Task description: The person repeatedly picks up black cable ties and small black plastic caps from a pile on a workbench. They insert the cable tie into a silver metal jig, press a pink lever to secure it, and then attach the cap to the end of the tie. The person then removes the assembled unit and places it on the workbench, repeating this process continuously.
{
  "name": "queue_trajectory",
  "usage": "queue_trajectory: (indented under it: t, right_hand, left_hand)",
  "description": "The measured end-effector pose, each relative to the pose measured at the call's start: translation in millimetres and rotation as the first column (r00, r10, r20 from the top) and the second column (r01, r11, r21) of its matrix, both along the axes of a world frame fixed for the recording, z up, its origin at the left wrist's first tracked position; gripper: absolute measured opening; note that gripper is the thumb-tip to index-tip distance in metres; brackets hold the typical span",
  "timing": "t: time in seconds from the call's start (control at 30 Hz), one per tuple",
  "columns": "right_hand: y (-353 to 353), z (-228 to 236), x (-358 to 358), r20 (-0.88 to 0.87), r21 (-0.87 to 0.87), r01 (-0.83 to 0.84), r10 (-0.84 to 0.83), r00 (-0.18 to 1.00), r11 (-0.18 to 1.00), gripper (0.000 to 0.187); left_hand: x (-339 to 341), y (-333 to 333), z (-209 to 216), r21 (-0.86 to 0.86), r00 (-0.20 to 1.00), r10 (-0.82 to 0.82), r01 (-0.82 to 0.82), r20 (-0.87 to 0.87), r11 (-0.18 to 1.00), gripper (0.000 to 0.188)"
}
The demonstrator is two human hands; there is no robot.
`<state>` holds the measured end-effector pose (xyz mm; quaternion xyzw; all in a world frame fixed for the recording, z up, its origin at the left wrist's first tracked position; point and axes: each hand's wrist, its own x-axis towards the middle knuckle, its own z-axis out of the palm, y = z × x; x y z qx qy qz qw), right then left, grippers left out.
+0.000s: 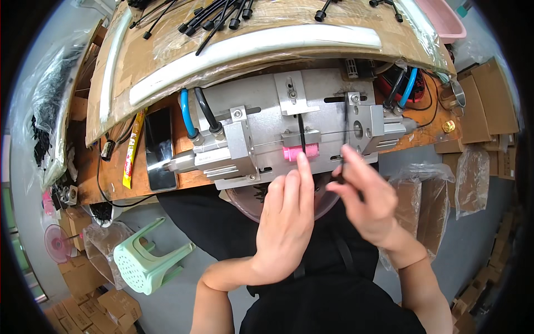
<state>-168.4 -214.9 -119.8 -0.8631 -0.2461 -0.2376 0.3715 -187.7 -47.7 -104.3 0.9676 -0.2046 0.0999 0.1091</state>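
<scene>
In front of me is a metal fixture (pixel 328 119) with a silver air cylinder on each side. A thin black rod (pixel 302 129) lies lengthwise in its middle, running from the rear bracket over a pink block (pixel 293 153). My left hand (pixel 285 217) rests in front of the block. Its index finger is stretched out, with the tip at the rod's near end; the other fingers bend loosely, holding nothing visible. To the right, my right hand (pixel 370 203) is blurred by motion, its fingers closed around another thin black rod (pixel 346 119) that points away from me.
A cardboard-covered shelf (pixel 167 67) above the fixture holds several black rods with knobbed ends (pixel 214 16). On the wooden bench lie a phone (pixel 160 145) and a yellow packet (pixel 133 147). Below are a bowl (pixel 245 203), a green stool (pixel 136 264) and cardboard boxes (pixel 481 103).
</scene>
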Motion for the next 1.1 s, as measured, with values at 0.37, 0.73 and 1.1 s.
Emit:
queue_trajectory:
  t: [0.37,0.73,1.1]
  right_hand:
    - [27,-22,4,-0.125,-0.047,-0.097,0.091,0.988,0.994,0.071]
    - [-8,100,136,0.493,-0.402,0.172,0.055,0.868,0.899,0.025]
    - [-29,123,187,-0.049,-0.136,-0.176,0.171,0.984,0.975,0.022]
  left_hand:
    - [-12,22,15,-0.195,0.999,-0.015,0.006,-0.045,0.981,0.068]
    - [216,50,80,-0.029,0.920,-0.162,0.184,0.357,0.982,0.018]
    - [207,71,113,-0.202,0.892,-0.434,0.406,-0.124,0.891,0.018]
